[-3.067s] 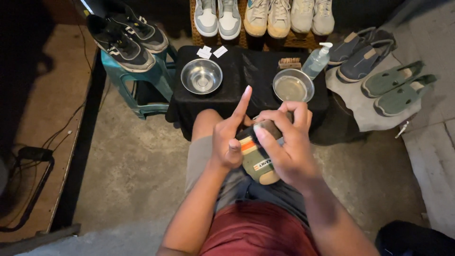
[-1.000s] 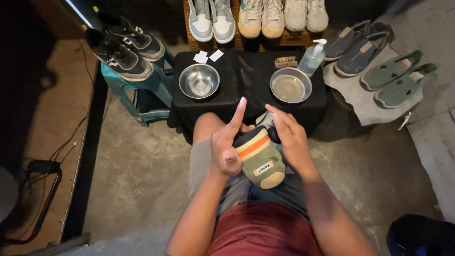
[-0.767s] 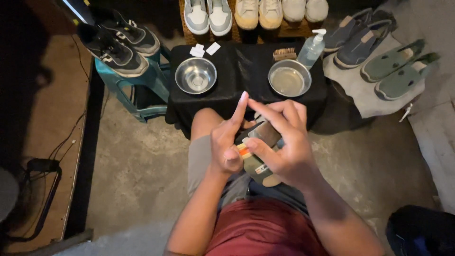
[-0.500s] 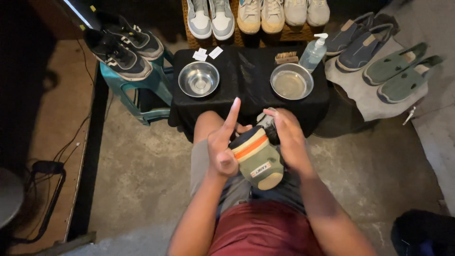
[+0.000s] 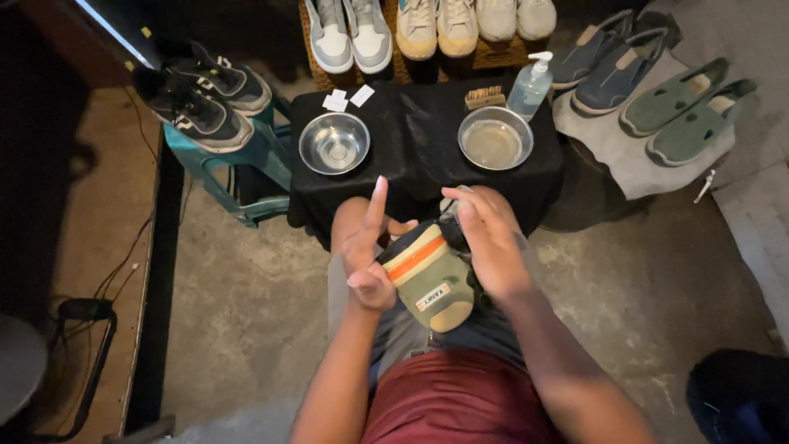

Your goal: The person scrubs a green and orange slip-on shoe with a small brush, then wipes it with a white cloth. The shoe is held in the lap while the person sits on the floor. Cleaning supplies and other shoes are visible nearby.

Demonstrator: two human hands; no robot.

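**Surfaces and what's on them**

Low table (image 5: 411, 140) in front of me, black cloth: two steel bowls (image 5: 334, 143) (image 5: 494, 138), brush (image 5: 485, 97), pump bottle (image 5: 529, 85), white paper slips (image 5: 345, 99). Teal stool (image 5: 246, 160) carries black sneakers (image 5: 201, 94). Grey mat (image 5: 625, 148) on the right holds green slip-ons (image 5: 686, 107).

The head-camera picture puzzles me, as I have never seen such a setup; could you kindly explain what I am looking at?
The camera sits on a person's head and looks down, so the arms coming up from the bottom are the wearer's own. No machine is involved. The left hand, forefinger raised, steadies an olive shoe with an orange stripe over the lap; the right hand lies on its far side. Ahead stands a low table under a black cloth, bearing an empty steel bowl, a second bowl that seems to hold liquid, a small brush and a pump bottle. Other shoes lie around it.
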